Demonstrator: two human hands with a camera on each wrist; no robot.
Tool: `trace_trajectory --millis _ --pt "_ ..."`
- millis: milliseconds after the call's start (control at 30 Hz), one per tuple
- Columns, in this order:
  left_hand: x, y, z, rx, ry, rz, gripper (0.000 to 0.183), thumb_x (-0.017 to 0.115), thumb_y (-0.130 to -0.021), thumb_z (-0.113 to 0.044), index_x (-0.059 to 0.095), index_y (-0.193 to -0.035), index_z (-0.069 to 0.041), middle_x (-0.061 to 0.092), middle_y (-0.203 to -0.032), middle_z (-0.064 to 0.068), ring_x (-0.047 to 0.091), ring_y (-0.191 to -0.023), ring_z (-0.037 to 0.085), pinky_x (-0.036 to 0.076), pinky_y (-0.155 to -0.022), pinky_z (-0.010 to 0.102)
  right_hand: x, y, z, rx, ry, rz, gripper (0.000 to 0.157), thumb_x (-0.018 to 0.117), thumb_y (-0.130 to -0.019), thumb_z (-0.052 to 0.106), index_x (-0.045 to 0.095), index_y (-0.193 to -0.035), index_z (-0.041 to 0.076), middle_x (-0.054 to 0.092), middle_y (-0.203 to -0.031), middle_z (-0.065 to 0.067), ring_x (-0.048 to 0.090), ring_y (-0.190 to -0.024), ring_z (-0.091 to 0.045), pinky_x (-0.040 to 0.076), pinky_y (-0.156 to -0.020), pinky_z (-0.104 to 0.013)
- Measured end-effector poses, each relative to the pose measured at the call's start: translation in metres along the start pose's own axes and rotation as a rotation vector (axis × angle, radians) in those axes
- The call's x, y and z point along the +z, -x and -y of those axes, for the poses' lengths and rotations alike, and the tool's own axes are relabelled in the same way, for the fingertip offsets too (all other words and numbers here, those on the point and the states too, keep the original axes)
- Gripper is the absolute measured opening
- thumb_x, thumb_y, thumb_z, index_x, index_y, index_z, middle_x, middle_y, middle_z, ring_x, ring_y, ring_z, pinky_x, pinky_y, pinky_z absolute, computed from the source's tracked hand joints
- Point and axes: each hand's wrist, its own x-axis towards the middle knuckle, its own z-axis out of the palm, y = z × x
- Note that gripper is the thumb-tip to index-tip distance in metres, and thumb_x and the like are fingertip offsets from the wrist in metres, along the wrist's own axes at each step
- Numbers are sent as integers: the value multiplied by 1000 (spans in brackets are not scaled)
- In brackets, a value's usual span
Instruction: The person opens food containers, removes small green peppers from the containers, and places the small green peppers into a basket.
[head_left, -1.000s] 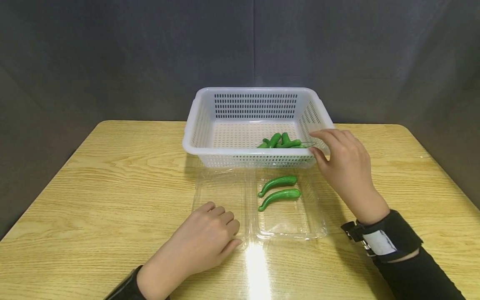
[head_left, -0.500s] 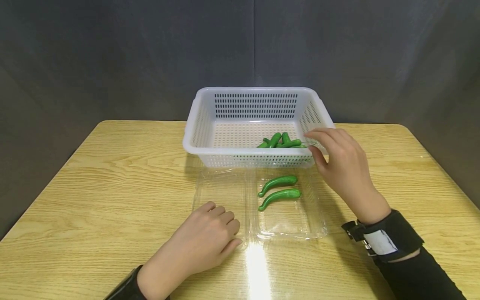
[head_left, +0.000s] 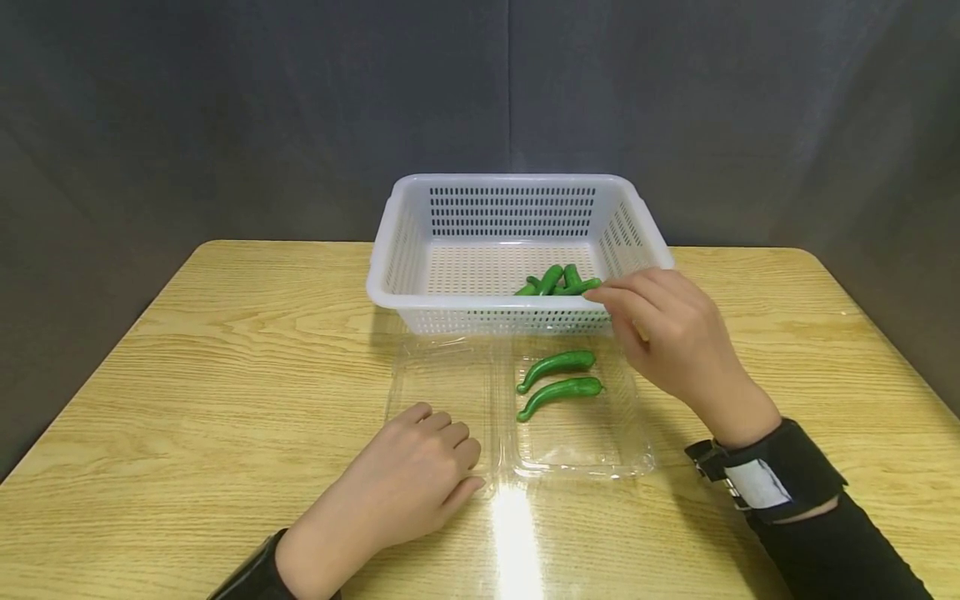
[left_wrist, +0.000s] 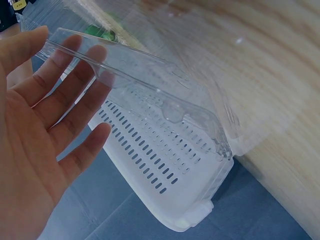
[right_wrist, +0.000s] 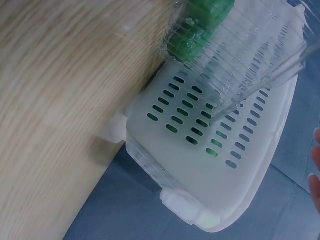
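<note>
A clear plastic clamshell container (head_left: 581,454) lies opened out on the table, with two curved green chili peppers (head_left: 558,396) in its right half. My left hand (head_left: 412,471) rests at the front edge of the left half; in the left wrist view its fingers (left_wrist: 70,95) lie loosely extended against the clear plastic. Over the front right rim of the white basket (head_left: 450,302) is my right hand (head_left: 675,333). Its fingertips come together at the end of a green chili pepper (head_left: 573,289); their contact is hidden. The right wrist view shows only fingertips (right_wrist: 315,182) at its edge.
Several more green chili peppers (head_left: 550,279) lie in the basket's front right part. The basket stands behind the container on a wood-grain table (head_left: 225,375). A dark grey cloth wall (head_left: 300,125) rises behind the table.
My right hand has moved left and its spread thumb and fingers have drawn together at the pepper's end, covering the thin stem. My left hand and the container have stayed put.
</note>
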Motion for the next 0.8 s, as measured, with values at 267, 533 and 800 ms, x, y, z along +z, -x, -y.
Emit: trace_trajectory --millis 267,533,800 --pt "1 0 0 -5 0 0 28 70 -88 -35 57 -72 -17 54 -69 -6 50 -64 14 44 -69 30 1 1 1 -60 -27 50 25 49 -95 5 72 -103 2 70 -95 -10 64 -79 -28 54 -71 -43" --pt "0 0 0 -5 4 -4 28 70 -88 -35 57 -71 -17 53 -69 -6 48 -63 13 42 -67 29 3 0 5 -92 -47 58 25 48 -96 7 73 -99 2 70 -88 -8 65 -77 -26 54 -72 -41" --pt "1 0 0 -5 -3 5 28 69 -88 -36 57 -72 -17 53 -69 -6 49 -63 13 41 -68 28 5 -4 13 -126 -61 70 26 48 -99 11 73 -95 6 71 -86 -3 65 -74 -20 55 -68 -37"
